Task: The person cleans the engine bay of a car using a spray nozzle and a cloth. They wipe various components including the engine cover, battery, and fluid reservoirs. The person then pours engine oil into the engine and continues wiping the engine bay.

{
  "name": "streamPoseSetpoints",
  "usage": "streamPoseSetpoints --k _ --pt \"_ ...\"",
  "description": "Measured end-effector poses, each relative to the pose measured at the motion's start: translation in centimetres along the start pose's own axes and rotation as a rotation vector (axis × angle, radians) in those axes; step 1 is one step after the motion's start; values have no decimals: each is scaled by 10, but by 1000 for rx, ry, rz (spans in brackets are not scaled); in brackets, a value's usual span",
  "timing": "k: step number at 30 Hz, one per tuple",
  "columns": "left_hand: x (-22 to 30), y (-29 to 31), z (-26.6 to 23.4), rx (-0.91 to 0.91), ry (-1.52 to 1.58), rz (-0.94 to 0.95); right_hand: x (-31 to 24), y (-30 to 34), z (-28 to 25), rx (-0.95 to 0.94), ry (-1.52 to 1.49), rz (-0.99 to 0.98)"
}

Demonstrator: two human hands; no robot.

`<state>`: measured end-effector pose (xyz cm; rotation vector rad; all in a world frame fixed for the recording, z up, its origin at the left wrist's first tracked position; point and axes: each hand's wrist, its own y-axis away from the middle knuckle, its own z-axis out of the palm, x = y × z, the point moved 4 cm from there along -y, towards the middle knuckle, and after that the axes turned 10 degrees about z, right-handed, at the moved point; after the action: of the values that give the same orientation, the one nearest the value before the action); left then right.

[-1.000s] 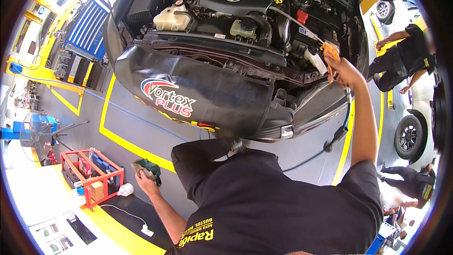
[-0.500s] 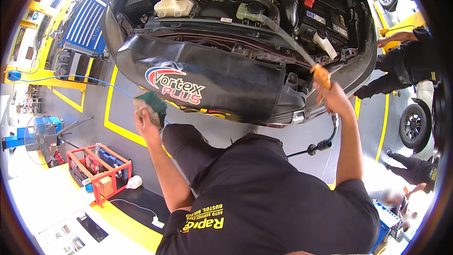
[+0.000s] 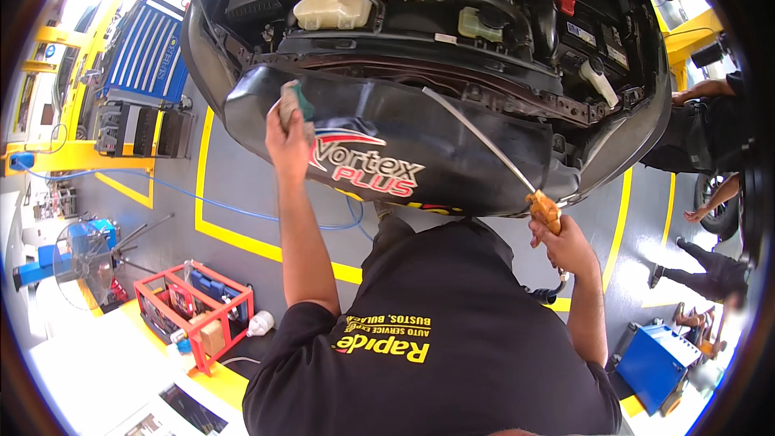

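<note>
Nearest the wearer's body, the right hand (image 3: 563, 244) is curled around the butt of an orange-handled gun (image 3: 544, 210), though whether a finger presses any trigger cannot be told. Handling it well likely calls for a firm but relaxed wrist and an eye on the far tip, since so long a tube could scrape whatever it swings across. Farther out, the left hand (image 3: 288, 145) pinches a bunched cloth (image 3: 302, 105) between thumb and fingers; folding its loose edges inward would probably give a tidier, steadier pad. The gun's handle looks worn and mottled, and its thin, straight metal tube (image 3: 486, 139) slants up and leftward over the black cover (image 3: 460, 157) draped across the car's front. The cloth, part dull grey and part dark green, appears crumpled above the cover's left portion; contact is unclear. Beyond lies the engine bay (image 3: 387, 55), with a pale reservoir (image 3: 331, 6) on its left side.
</note>
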<state>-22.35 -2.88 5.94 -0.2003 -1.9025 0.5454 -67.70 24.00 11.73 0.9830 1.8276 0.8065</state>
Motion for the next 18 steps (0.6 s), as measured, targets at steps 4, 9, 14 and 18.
streamPoseSetpoints --k 4,9,14,18 --pt "-37 -62 28 -70 -310 343 -70 -3 63 147 13 -83" --pt "-80 -110 32 -124 -506 540 -146 -23 87 191 -89 -98" --pt "-109 -125 37 -294 -574 190 -179 -28 116 112 -83 -75" --pt "-98 -121 46 -343 -853 377 -208 -34 138 31 -9 -93"
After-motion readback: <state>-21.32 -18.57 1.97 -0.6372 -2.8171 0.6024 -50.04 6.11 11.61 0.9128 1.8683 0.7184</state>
